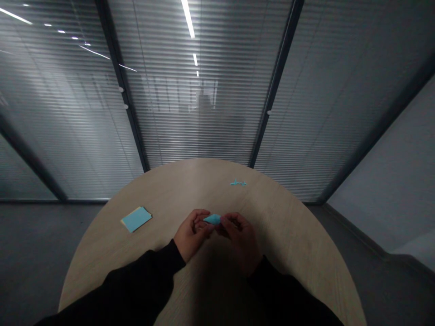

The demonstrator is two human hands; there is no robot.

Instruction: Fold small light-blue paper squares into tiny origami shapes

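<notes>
A small folded piece of blue paper [212, 219], pointed at its left end, is between my two hands above the table. My left hand [193, 233] is curled around its left side, with thumb and fingers on the paper. My right hand [241, 237] pinches the right end between thumb and fingers, hiding that end. Farther back on the right lie several small blue paper scraps [238, 183]. To the left rests a stack of paper sheets [137, 220], blue on top with a yellowish edge showing beneath.
The round wooden table [288, 253] has its curved far edge close to a glass partition with blinds [204, 131]. Dark frame posts divide the glass. A pale wall [384, 181] stands on the right, and grey floor [41, 253] shows around the table.
</notes>
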